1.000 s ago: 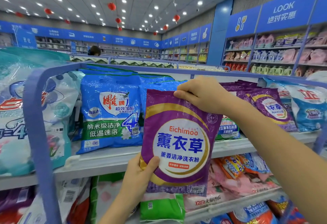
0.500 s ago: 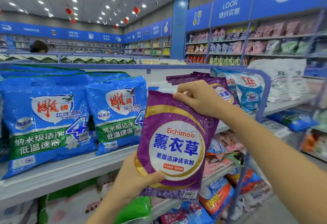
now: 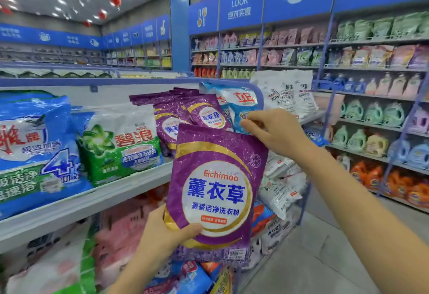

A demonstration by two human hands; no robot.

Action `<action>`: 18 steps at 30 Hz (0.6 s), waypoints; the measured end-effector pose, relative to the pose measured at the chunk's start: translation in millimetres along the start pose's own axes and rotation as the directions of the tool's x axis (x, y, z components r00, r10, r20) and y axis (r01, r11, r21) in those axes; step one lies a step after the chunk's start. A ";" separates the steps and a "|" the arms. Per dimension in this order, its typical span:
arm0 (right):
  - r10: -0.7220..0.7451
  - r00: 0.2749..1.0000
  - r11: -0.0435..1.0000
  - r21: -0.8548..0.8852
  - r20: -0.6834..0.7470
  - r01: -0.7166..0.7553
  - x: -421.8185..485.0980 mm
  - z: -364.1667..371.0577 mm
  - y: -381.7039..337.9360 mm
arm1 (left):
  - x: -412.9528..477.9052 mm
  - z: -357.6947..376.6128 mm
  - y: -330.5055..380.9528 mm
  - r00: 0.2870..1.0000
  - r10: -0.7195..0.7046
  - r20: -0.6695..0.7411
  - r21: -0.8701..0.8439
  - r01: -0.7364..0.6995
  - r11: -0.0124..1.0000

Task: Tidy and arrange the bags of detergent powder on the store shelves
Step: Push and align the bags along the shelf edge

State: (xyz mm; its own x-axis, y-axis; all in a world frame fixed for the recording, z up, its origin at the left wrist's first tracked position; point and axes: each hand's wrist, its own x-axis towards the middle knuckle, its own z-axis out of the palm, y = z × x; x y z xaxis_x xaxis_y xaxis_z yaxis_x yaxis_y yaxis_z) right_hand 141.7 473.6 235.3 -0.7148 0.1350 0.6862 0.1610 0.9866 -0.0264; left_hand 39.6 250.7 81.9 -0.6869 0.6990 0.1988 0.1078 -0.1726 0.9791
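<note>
A: So, what's nearest?

B: Both hands, clamped on one purple bag (image 3: 216, 191). The left hand (image 3: 162, 235) grips its lower left corner, thumb across the front and fingers behind. The right hand (image 3: 276, 131) pinches the upper right corner.

A: Where's the bag itself?

B: It's in the air, upright, print facing the camera. It hangs in front of the shelf (image 3: 104, 198) edge and doesn't rest on it. Pink bags (image 3: 123, 226) lie on the level below, beside the left hand.

A: And just behind it?

B: A purple stack (image 3: 204, 112) of the same bags leans on the shelf, right behind the held bag's top edge. To the left of that are a green bag (image 3: 120, 145) and then a big blue bag (image 3: 34, 154). To the right is a blue-and-white bag (image 3: 241, 105), at the end of the blue rail (image 3: 151, 81) framing the shelf.

A: Farther back?

B: White bags (image 3: 287, 91) sit past the rail. Across the aisle, wall racks (image 3: 371, 68) hold rows of jugs and pouches under blue signs (image 3: 239, 8).
</note>
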 end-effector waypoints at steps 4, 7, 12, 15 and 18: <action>0.014 0.992 0.998 -0.065 0.123 -0.006 -29.7 -15.0 74.0 | 13.4 71.2 -15.4 1.000 0.012 -0.007 -0.050 -0.013 0.999; -0.021 0.997 0.964 -0.262 0.070 0.038 -47.1 -23.5 125.3 | 24.0 124.2 -23.7 1.000 -0.011 0.001 -0.056 0.011 0.998; 0.001 0.980 0.995 -0.101 -0.200 -0.022 -58.3 -22.6 188.2 | 44.1 183.3 -30.9 1.000 0.000 -0.021 -0.059 -0.001 0.998; 0.251 0.949 0.937 0.293 -0.193 -0.188 -67.4 -6.0 212.7 | 59.2 194.7 -33.3 0.995 -0.008 -0.095 -0.087 -0.001 0.996; 0.284 0.957 0.876 0.423 -0.060 -0.234 -78.2 24.1 221.2 | 78.7 194.4 -34.1 0.977 -0.009 -0.212 -0.092 -0.010 0.996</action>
State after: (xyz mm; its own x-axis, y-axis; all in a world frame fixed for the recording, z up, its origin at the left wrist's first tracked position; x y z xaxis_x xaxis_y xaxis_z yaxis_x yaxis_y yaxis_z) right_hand 216.8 683.5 158.4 -0.5977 0.4042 0.6924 0.0205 0.8711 -0.4907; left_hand 121.5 446.5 72.6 -0.8245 0.5378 0.1759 0.0485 -0.2425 0.9689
